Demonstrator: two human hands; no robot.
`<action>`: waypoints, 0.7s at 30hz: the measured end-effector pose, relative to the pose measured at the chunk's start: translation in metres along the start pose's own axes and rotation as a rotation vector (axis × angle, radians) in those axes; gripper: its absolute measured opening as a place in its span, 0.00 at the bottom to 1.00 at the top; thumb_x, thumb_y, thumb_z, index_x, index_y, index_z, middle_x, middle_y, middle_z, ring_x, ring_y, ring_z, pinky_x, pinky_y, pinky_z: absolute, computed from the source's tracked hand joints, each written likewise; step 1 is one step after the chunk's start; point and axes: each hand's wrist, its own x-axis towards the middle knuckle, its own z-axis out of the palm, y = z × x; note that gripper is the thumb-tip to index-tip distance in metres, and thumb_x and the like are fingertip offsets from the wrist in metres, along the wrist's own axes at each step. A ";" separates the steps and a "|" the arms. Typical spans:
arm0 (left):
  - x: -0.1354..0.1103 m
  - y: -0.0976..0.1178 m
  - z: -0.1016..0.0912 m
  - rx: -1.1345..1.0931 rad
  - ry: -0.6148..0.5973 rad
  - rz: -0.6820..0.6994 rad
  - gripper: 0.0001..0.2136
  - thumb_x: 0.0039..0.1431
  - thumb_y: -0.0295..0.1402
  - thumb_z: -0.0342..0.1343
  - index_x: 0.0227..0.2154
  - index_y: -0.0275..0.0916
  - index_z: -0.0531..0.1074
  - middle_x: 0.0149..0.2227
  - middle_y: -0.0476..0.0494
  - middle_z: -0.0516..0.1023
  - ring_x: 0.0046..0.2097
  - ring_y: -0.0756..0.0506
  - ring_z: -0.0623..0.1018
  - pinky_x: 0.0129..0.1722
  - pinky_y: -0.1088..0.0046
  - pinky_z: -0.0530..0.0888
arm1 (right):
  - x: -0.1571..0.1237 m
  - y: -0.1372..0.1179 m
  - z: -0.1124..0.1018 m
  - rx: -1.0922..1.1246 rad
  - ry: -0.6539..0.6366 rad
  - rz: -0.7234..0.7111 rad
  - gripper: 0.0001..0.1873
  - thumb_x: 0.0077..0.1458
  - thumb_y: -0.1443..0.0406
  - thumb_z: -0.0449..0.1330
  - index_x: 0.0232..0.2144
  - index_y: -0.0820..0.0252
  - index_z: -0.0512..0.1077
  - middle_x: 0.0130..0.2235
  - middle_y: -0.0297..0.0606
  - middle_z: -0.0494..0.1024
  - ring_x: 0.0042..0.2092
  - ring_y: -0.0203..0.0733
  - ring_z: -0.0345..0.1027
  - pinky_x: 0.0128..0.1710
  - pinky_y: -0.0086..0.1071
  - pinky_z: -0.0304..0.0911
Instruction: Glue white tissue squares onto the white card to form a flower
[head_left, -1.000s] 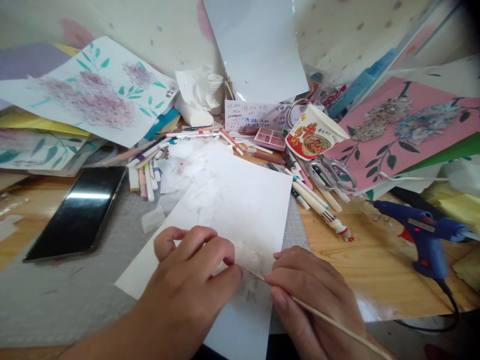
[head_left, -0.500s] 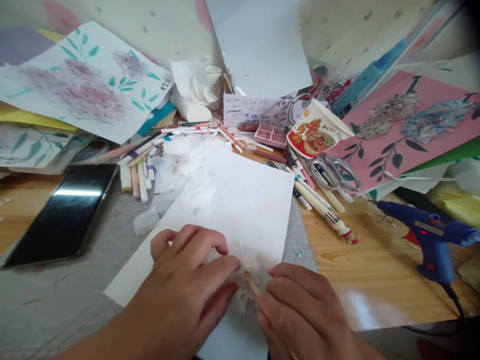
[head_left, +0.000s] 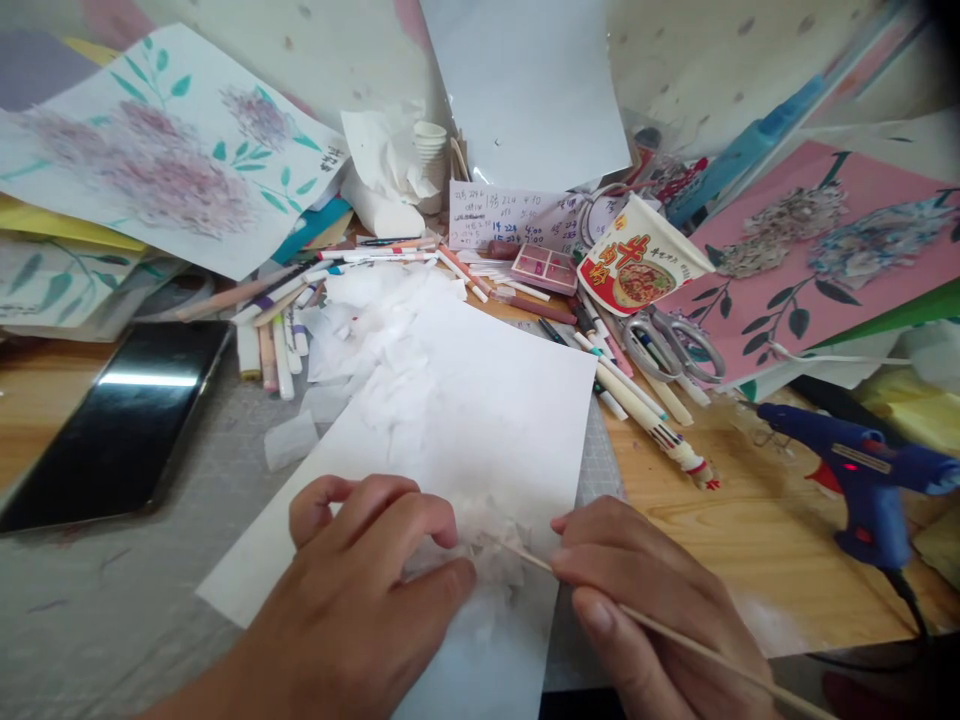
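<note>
A cluster of crumpled white tissue paper (head_left: 491,545) sits on a white sheet of paper (head_left: 517,400). My left hand (head_left: 367,590) rests at its left side, fingers curled, with thumb and index fingertip closed on the edge of the tissue. In my right hand (head_left: 645,600) is a thin wooden stick (head_left: 697,648), gripped between thumb and fingers. The stick's tip touches the middle of the cluster. Loose tissue pieces (head_left: 397,370) are heaped on the sheet's upper left part and beyond it.
A black phone (head_left: 120,430) lies at left on the grey cutting mat (head_left: 150,590). Markers (head_left: 277,350), scissors (head_left: 675,345) and a paper noodle cup (head_left: 634,260) crowd the back. A blue glue gun (head_left: 862,475) with a red light stands at right. Flower pictures (head_left: 172,160) lean on both sides.
My right hand has moved slightly right and turned, so the stick lies flatter and shows more of its length. My left hand has shifted slightly down, staying at the tissue.
</note>
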 end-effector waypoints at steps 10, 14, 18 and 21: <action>-0.003 -0.005 -0.003 -0.020 -0.004 0.012 0.14 0.57 0.26 0.52 0.34 0.55 0.77 0.37 0.52 0.78 0.42 0.43 0.71 0.44 0.60 0.58 | -0.001 0.000 0.001 0.072 -0.099 0.007 0.06 0.56 0.72 0.57 0.33 0.61 0.74 0.27 0.36 0.80 0.30 0.39 0.77 0.41 0.35 0.77; -0.003 -0.004 -0.005 -0.002 -0.011 0.027 0.12 0.57 0.27 0.53 0.34 0.54 0.78 0.38 0.51 0.78 0.44 0.42 0.71 0.45 0.59 0.58 | 0.001 0.001 0.003 0.054 -0.080 -0.004 0.07 0.58 0.71 0.57 0.34 0.58 0.74 0.28 0.35 0.80 0.30 0.40 0.77 0.38 0.35 0.77; -0.003 -0.016 -0.016 -0.057 -0.090 -0.006 0.11 0.61 0.30 0.50 0.33 0.51 0.77 0.39 0.48 0.77 0.42 0.43 0.72 0.42 0.62 0.65 | 0.004 0.007 0.004 0.034 -0.051 -0.102 0.06 0.60 0.69 0.58 0.31 0.59 0.73 0.26 0.35 0.80 0.27 0.38 0.77 0.36 0.31 0.77; 0.005 -0.040 -0.033 -0.014 -0.100 -0.132 0.10 0.64 0.33 0.48 0.38 0.47 0.75 0.40 0.46 0.77 0.42 0.44 0.75 0.42 0.67 0.70 | 0.003 0.012 0.003 0.004 -0.064 -0.160 0.05 0.59 0.69 0.58 0.32 0.59 0.74 0.26 0.35 0.81 0.27 0.38 0.78 0.38 0.28 0.78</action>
